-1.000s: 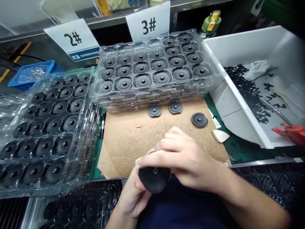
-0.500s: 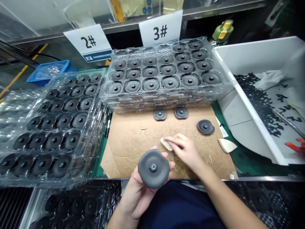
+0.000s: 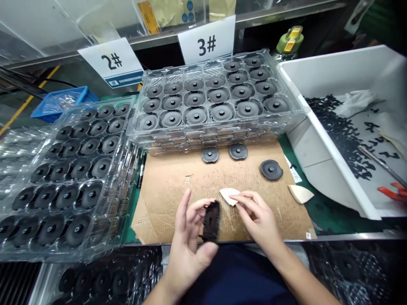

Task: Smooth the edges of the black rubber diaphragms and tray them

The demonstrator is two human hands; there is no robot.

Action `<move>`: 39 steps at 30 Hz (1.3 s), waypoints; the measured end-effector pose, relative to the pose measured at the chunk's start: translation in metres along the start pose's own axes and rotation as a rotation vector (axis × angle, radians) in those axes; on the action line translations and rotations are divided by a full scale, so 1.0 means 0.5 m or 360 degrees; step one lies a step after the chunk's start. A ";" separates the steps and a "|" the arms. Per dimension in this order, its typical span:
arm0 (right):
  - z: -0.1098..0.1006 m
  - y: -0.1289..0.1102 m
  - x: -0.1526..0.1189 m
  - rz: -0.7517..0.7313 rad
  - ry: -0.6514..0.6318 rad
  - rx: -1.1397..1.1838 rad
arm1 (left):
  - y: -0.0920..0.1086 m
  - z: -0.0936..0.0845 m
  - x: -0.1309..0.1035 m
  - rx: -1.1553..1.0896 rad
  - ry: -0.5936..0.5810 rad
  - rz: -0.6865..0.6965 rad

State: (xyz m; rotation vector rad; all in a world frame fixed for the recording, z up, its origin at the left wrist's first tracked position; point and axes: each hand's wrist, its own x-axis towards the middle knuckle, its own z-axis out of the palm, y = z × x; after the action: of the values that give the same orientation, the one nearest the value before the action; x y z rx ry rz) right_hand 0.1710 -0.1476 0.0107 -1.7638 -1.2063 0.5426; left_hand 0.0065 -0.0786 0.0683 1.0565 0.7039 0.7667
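Note:
My left hand [image 3: 187,237] grips a black round plastic part [image 3: 211,222] by its edges, thumb below and fingertips above. The part is tipped on edge, showing its dark hollow side; it is slightly blurred. Between the thumb and fingers of my right hand [image 3: 259,214] is a white wedge-shaped pad [image 3: 229,195], held just right of the part and apart from it. Beyond the hands, three similar black discs lie on the cardboard: a left disc [image 3: 210,154], a middle disc [image 3: 238,151] and a right disc [image 3: 271,169]. A second wedge pad [image 3: 300,193] rests at the cardboard's right edge.
A stack of clear trays [image 3: 203,137] with black discs stands behind the cardboard [image 3: 168,207]. Another filled clear tray [image 3: 110,199] is at left. On the right, a white bin [image 3: 337,169] holds small black scraps and a red-handled tool [image 3: 392,192]. A green-lidded bottle [image 3: 289,40] stands behind.
My left hand has turned the black part from face-up onto its edge, so its hollow side shows. My right hand, still pinching the white pad, has shifted slightly right and nearer.

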 end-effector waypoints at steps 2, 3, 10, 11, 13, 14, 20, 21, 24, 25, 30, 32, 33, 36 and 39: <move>-0.007 -0.010 -0.005 0.0013 -0.0033 0.0041 | -0.006 0.000 0.002 0.0488 -0.0094 0.0269; -0.012 -0.016 -0.008 0.0016 -0.0045 0.0060 | -0.008 -0.001 0.004 0.0662 -0.0169 0.0351; -0.059 -0.072 -0.013 0.0169 -0.0054 0.0601 | -0.010 -0.009 0.009 0.0997 -0.0336 0.0456; -0.066 -0.080 -0.011 0.0210 -0.0143 0.0683 | -0.012 -0.011 0.009 0.0973 -0.0351 0.0475; -0.076 -0.094 -0.004 0.0312 -0.0392 0.0805 | -0.017 -0.014 0.010 0.0899 -0.0389 0.0533; -0.080 -0.099 0.000 0.0354 -0.0521 0.0839 | -0.019 -0.016 0.011 0.0866 -0.0411 0.0559; -0.089 -0.111 0.022 0.0414 -0.0844 0.0973 | -0.020 -0.017 0.008 0.0744 -0.0516 0.0364; -0.089 -0.110 0.024 0.0433 -0.0877 0.1025 | -0.017 -0.016 0.007 0.0736 -0.0532 0.0312; -0.088 -0.108 0.027 0.0550 -0.1008 0.1244 | -0.007 -0.013 0.005 0.0706 -0.0623 0.0112; -0.088 -0.106 0.028 0.0589 -0.1064 0.1317 | -0.004 -0.013 0.004 0.0692 -0.0663 0.0041; -0.077 -0.098 0.024 0.0723 -0.1298 0.1564 | 0.007 -0.018 -0.004 0.0724 -0.0751 -0.0156; -0.073 -0.094 0.018 0.0746 -0.1256 0.1561 | 0.008 -0.021 -0.007 0.0768 -0.0726 -0.0151; -0.072 -0.092 0.014 0.0739 -0.1216 0.1535 | 0.008 -0.022 -0.008 0.0787 -0.0716 -0.0127; -0.075 -0.088 0.002 0.0719 -0.1104 0.1423 | 0.008 -0.024 -0.008 0.0853 -0.0703 -0.0027; -0.084 -0.090 -0.006 0.0718 -0.1034 0.1273 | 0.010 -0.026 -0.004 0.0955 -0.0696 0.0068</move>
State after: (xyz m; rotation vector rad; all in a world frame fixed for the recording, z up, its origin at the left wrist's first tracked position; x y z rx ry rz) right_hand 0.1787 -0.1632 0.0696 -1.1578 -0.7797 1.6954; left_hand -0.0062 -0.0723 0.0688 1.7234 0.5397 0.3326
